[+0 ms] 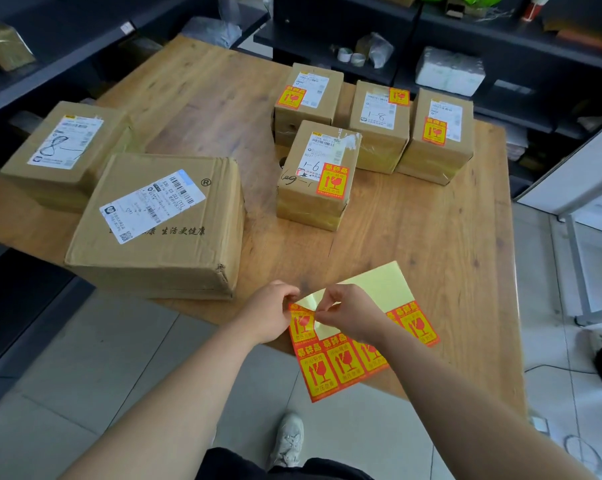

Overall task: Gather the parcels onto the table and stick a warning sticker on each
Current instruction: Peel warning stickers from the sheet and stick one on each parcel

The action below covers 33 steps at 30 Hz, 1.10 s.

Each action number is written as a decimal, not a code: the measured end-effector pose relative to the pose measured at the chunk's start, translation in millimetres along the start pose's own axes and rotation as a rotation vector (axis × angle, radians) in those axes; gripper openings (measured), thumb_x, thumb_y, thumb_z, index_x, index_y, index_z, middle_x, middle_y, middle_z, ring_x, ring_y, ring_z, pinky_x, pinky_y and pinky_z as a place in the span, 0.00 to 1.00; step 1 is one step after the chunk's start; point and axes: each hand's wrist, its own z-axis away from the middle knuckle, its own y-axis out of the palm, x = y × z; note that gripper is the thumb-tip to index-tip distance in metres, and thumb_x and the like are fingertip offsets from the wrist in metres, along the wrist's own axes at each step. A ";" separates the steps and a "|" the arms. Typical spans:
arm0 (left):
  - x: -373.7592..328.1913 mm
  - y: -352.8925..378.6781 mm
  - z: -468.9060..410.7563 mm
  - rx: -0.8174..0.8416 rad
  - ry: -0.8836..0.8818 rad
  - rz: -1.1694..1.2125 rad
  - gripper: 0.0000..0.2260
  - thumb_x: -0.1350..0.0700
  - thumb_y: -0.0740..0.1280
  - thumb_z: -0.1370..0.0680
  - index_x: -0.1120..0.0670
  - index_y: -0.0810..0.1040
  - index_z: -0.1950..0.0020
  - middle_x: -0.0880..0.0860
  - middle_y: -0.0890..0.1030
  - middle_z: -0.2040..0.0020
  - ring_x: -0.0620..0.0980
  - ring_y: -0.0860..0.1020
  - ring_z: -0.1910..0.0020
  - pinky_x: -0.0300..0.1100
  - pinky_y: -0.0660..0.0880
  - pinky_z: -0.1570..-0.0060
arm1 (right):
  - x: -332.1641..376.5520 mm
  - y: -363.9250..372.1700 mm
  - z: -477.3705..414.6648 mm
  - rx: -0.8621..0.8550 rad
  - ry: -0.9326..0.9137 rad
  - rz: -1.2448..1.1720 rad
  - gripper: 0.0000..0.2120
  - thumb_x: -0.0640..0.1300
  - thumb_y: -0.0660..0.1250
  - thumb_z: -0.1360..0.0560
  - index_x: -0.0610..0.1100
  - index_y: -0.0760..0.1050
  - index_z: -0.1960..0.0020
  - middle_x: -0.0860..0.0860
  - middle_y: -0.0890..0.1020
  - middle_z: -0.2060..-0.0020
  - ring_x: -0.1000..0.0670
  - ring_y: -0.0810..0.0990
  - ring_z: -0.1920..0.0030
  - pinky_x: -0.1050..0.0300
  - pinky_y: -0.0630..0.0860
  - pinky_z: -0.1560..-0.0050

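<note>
I am watching both hands working at the near edge of the brown wooden counter (431, 254). The left hand (268, 315) is pinching the left corner of the glossy red-and-yellow warning sticker sheet (344, 368). The fingers of the right hand (350, 315) are nipping one sticker's edge (301, 323) there.

The sheet is overhanging the counter edge, its long axis running near-left to far-right. Its printed arrows are pointing away from me, and its far half is showing bare pale-yellow backing.

Further left, a large brown cardboard box (154, 223) is showing "®" and "生活更健康". Behind it, a flatter cardboard box (67, 150) is bearing a scrawled "8".

Far right, four small cardboard parcels are standing stickered. The nearest (315, 188) is reading "1-6" and another (379, 133) "1-8".
</note>
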 end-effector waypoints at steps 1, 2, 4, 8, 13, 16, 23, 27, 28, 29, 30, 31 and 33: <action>1.1 -1.2 0.2 0.002 -0.007 0.024 0.17 0.60 0.67 0.24 0.53 0.74 0.35 0.49 0.75 0.38 0.47 0.75 0.42 0.39 0.72 0.43 | -2.4 -0.4 0.5 -0.007 0.010 -0.017 0.08 0.46 0.73 0.29 0.49 0.76 0.64 0.56 0.83 0.61 0.55 0.81 0.59 0.61 0.76 0.64; 1.3 -2.5 0.9 0.007 -0.007 0.051 0.17 0.60 0.67 0.24 0.51 0.74 0.36 0.48 0.75 0.39 0.46 0.75 0.43 0.39 0.72 0.44 | -4.2 -0.9 1.1 -0.014 0.021 -0.032 0.08 0.46 0.73 0.29 0.48 0.76 0.63 0.56 0.83 0.60 0.55 0.82 0.58 0.60 0.78 0.63; -0.7 -2.9 2.5 0.020 0.023 0.092 0.18 0.60 0.68 0.24 0.46 0.71 0.37 0.47 0.75 0.42 0.45 0.76 0.45 0.41 0.75 0.46 | -6.2 -1.0 1.8 -0.020 0.031 -0.063 0.08 0.45 0.73 0.29 0.46 0.75 0.63 0.55 0.84 0.60 0.54 0.82 0.58 0.56 0.80 0.60; -9.5 0.6 3.9 0.058 0.072 0.075 0.19 0.62 0.66 0.24 0.41 0.70 0.40 0.48 0.74 0.44 0.46 0.76 0.49 0.43 0.77 0.54 | -4.1 3.9 2.5 -0.025 0.020 -0.074 0.06 0.44 0.74 0.31 0.47 0.77 0.64 0.53 0.85 0.60 0.53 0.82 0.59 0.53 0.79 0.56; -9.0 3.6 4.6 0.063 0.034 0.009 0.09 0.59 0.65 0.23 0.52 0.79 0.43 0.51 0.79 0.45 0.48 0.77 0.49 0.42 0.76 0.51 | -2.3 9.4 1.3 -0.026 0.036 -0.061 0.06 0.48 0.73 0.30 0.48 0.78 0.62 0.53 0.83 0.59 0.53 0.81 0.58 0.56 0.78 0.58; -7.9 6.3 4.6 0.035 0.008 0.031 0.10 0.59 0.64 0.22 0.52 0.78 0.42 0.49 0.78 0.44 0.47 0.77 0.48 0.37 0.75 0.53 | 0.5 8.4 0.7 -0.006 0.050 -0.056 0.08 0.49 0.73 0.29 0.48 0.77 0.63 0.54 0.83 0.59 0.55 0.80 0.58 0.58 0.77 0.60; -2.3 12.2 6.8 0.022 -0.060 0.152 0.11 0.57 0.71 0.26 0.48 0.78 0.45 0.47 0.79 0.46 0.46 0.77 0.47 0.41 0.76 0.51 | -2.2 -0.5 4.6 0.110 0.068 -0.201 0.08 0.43 0.74 0.30 0.45 0.75 0.63 0.50 0.84 0.50 0.52 0.81 0.46 0.48 0.77 0.42; 8.3 15.3 10.5 0.025 -0.110 0.201 0.13 0.57 0.73 0.27 0.46 0.77 0.46 0.47 0.79 0.46 0.43 0.77 0.50 0.35 0.75 0.57 | -7.8 -3.8 9.0 0.141 0.098 -0.290 0.07 0.39 0.72 0.28 0.43 0.74 0.61 0.50 0.84 0.49 0.56 0.80 0.45 0.50 0.77 0.41; 9.9 15.8 10.9 0.020 -0.120 0.205 0.13 0.57 0.73 0.27 0.46 0.77 0.46 0.47 0.79 0.46 0.43 0.77 0.50 0.33 0.73 0.58 | -9.4 -4.5 10.0 0.146 0.109 -0.309 0.07 0.39 0.72 0.28 0.43 0.74 0.61 0.50 0.85 0.49 0.55 0.81 0.45 0.50 0.77 0.41; 10.8 16.4 11.0 0.015 -0.131 0.208 0.14 0.57 0.73 0.28 0.46 0.76 0.45 0.47 0.78 0.45 0.43 0.76 0.50 0.33 0.73 0.58 | -10.9 -5.0 11.1 0.151 0.119 -0.325 0.07 0.40 0.72 0.28 0.43 0.74 0.61 0.51 0.85 0.50 0.55 0.81 0.45 0.49 0.77 0.41; 10.9 17.0 10.6 0.018 -0.142 0.212 0.15 0.57 0.73 0.28 0.46 0.76 0.44 0.47 0.78 0.45 0.44 0.77 0.50 0.34 0.74 0.57 | -12.3 -5.0 12.3 0.152 0.128 -0.345 0.07 0.40 0.72 0.28 0.43 0.74 0.61 0.51 0.85 0.50 0.55 0.81 0.45 0.49 0.77 0.41; 10.2 17.6 10.2 0.031 -0.152 0.222 0.17 0.57 0.74 0.29 0.47 0.76 0.42 0.47 0.79 0.45 0.44 0.77 0.50 0.38 0.76 0.55 | -13.9 -4.7 13.3 0.145 0.135 -0.377 0.07 0.40 0.72 0.28 0.43 0.74 0.61 0.51 0.85 0.50 0.54 0.81 0.45 0.48 0.77 0.40; 7.6 19.1 9.9 0.073 -0.167 0.242 0.24 0.55 0.77 0.32 0.48 0.74 0.40 0.47 0.79 0.46 0.45 0.78 0.50 0.43 0.77 0.50 | -16.9 -4.2 14.5 0.120 0.157 -0.452 0.07 0.40 0.72 0.28 0.43 0.75 0.60 0.50 0.85 0.52 0.52 0.82 0.46 0.47 0.77 0.40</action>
